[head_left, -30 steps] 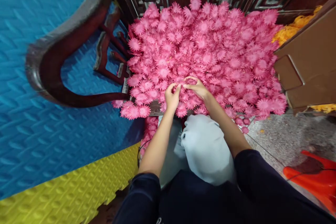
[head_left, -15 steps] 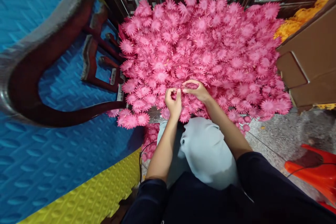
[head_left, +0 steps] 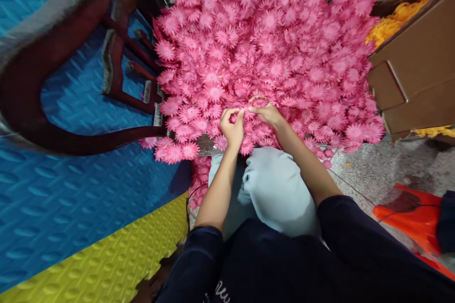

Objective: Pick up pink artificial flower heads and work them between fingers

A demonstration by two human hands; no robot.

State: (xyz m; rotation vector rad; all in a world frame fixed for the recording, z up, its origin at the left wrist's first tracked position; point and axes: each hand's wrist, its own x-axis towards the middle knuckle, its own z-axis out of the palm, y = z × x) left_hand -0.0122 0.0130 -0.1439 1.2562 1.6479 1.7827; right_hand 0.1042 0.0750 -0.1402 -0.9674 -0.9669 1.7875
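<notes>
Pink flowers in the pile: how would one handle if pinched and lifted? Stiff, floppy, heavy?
Probably very light: the pink flowers heap high without flattening. Likely thin and floppy, since the petals look like cut fabric or paper. They may snag on neighbours, as the petals interlock where the left hand and right hand pinch.

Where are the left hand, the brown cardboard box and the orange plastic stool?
left hand (head_left: pixel 232 128), head view, back of hand
brown cardboard box (head_left: pixel 419 66), head view, side wall
orange plastic stool (head_left: pixel 417 225), head view, seat
</notes>
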